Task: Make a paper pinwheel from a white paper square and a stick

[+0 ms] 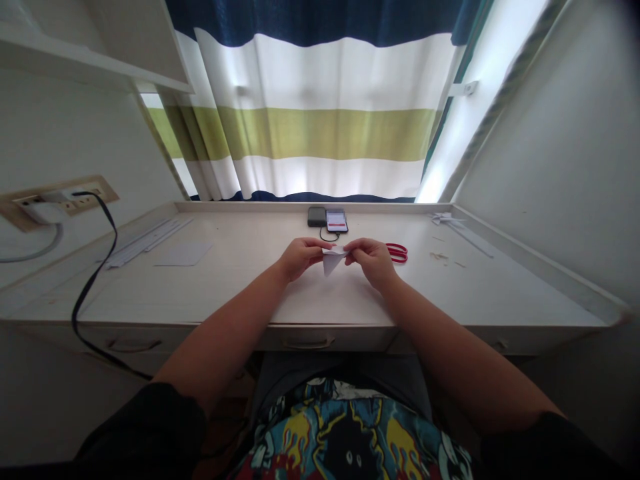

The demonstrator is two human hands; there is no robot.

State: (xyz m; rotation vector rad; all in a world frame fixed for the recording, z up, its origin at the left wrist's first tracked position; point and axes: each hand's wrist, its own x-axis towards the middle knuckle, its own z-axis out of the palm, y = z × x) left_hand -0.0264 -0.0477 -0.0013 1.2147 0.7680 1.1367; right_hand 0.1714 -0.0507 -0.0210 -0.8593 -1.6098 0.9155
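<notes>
A small folded piece of white paper [331, 263] is held up between my two hands above the desk, its lower end tapering to a point. My left hand [299, 257] pinches its left upper edge between thumb and fingers. On the other side, my right hand [373, 259] grips the right upper corner the same way. Red-handled scissors [397, 253] lie on the desk just right of my right hand, their blades hidden behind it.
Behind my hands lie a phone [337, 221] with a lit screen and a dark power bank [316, 217] with a cable. White paper strips [145, 243] and a paper sheet [184, 253] rest at left. Paper pieces [445, 219] and scraps [439, 256] are at right. A black cord [95, 273] hangs at left.
</notes>
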